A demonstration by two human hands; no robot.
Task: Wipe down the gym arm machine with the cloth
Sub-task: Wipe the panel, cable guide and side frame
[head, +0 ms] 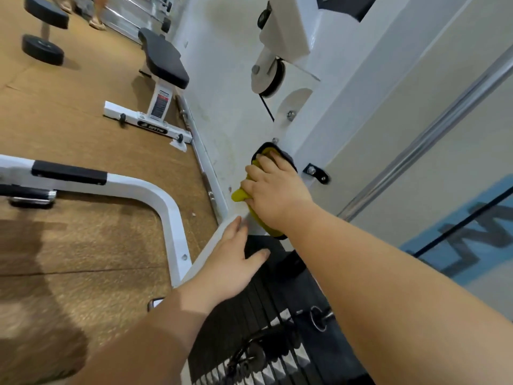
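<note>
Right now the person's right hand (273, 190) presses a yellow-green cloth (241, 195) flat against the white frame of the gym arm machine (311, 140), fingers spread over the fabric and curled enough to keep hold of it, with the fingertips reaching onto a black-rimmed pad (288, 159) low on the upright. The left hand (231, 262) lies open and empty, palm down, on the white edge just beside the black weight stack (266, 307), seemingly bracing the lean. The trouble I would watch for sits close around that cloth. A loose tail bunches out on the left of the hand, and a small black bracket with a bolt (316, 172) stands just to the right; a wide sweep could snag the fabric there or scrape the knuckles. Farther up the frame, a pulley (268, 76) and its thin black cable (267, 107) could catch a trailing corner if the wiping climbs that way. The bracing thumb rests on the stack plates, a poor place should anything shift, and the whole posture looks stretched, so a slip of that palm could tip the person forward.
</note>
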